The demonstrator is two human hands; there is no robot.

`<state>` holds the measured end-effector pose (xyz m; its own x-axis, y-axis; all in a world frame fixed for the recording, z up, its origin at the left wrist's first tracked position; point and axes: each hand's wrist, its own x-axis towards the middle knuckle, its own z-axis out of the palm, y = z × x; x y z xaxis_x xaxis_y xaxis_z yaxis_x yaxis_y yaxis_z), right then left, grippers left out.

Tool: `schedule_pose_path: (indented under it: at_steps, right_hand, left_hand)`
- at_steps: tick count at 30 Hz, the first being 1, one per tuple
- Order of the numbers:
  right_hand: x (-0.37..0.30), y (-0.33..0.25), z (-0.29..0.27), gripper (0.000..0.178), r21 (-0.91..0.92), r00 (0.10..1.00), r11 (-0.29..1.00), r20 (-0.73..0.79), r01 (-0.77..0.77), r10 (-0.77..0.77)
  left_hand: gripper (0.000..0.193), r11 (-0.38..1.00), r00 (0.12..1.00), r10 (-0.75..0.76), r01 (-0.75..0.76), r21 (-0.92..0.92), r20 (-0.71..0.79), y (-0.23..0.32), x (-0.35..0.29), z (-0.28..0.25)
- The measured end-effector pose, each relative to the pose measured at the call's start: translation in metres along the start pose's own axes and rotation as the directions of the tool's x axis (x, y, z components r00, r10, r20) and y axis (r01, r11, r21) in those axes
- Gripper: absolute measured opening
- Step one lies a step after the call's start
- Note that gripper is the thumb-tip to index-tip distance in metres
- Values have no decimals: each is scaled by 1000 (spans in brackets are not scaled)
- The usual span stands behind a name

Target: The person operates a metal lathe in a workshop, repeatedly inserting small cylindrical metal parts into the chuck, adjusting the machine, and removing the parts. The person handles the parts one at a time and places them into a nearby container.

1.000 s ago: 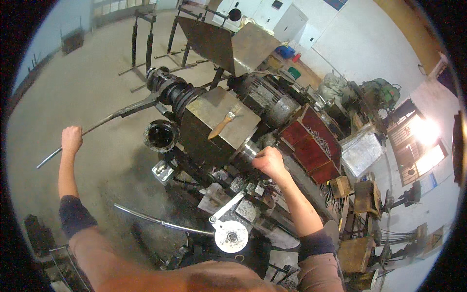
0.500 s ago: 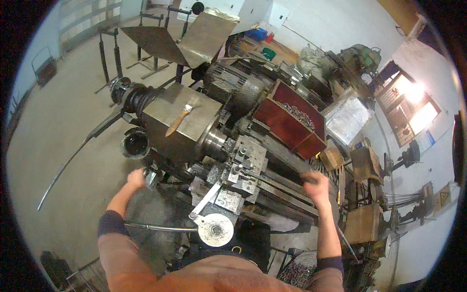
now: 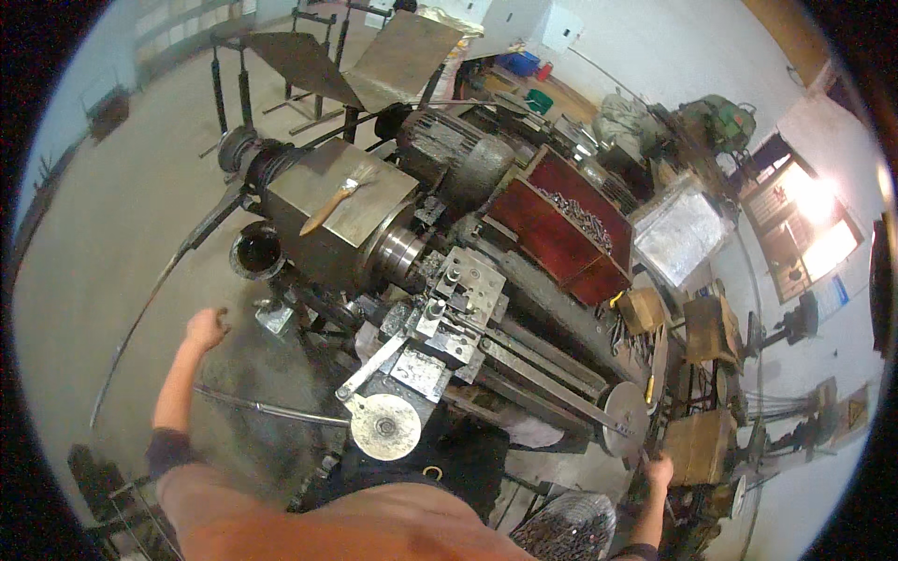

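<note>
In front of me stands a small metal lathe with a grey headstock (image 3: 318, 201) and a bright round chuck (image 3: 398, 254). My left hand (image 3: 204, 330) hovers left of the machine, fingers loosely curled with a gap between them, holding nothing visible. Nearest to it is a shiny metal bracket (image 3: 273, 316). My right hand (image 3: 659, 469) is closed round a thin lever (image 3: 644, 455) beside a round metal disc (image 3: 625, 418) at the lathe's right end. Between my arms lie the tool slide (image 3: 458, 313) and a pale handwheel disc (image 3: 384, 427).
A wooden-handled brush (image 3: 329, 210) rests on the headstock. Behind the bed sits a red box (image 3: 552, 234) with small metal parts. A long bent lever (image 3: 154, 290) sticks out left; a metal rod (image 3: 271, 409) crosses in front. A basket of metal pieces (image 3: 569, 525) stands low right.
My left hand has moved left, off the shiny bracket. My right hand has come down and toward me from above the bed to the lever. The view has shifted slightly.
</note>
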<state>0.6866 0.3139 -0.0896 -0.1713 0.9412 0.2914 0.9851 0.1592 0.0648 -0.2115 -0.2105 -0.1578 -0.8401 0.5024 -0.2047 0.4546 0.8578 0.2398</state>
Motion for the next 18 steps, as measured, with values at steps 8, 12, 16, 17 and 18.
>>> schedule_pose_path:
  at_steps: [8, 12, 16, 17, 18]
  right_hand:
    - [-13, -3, 0, 24, -260, 867, 924, 345, -281, 361]
    - [-40, 50, 32, 20, -282, 915, 930, 258, -237, 311]
    - [-89, 10, 28, 20, -265, 952, 939, 151, -218, 264]
    - [-101, -5, 24, 21, -330, 916, 881, 99, -339, 389]
    - [-113, -10, 19, 21, -314, 907, 880, 111, -357, 407]
  left_hand:
    - [31, 874, 921, -368, 297, -384, -125, -10, -124, 0]
    - [27, 859, 888, -410, 299, -416, -208, 2, -123, 3]
    - [26, 779, 825, -494, 279, -562, -276, -12, -131, 11]
    - [26, 745, 815, -514, 271, -609, -268, -14, -124, 16]
    - [26, 705, 790, -536, 225, -673, -297, -4, -120, 15]
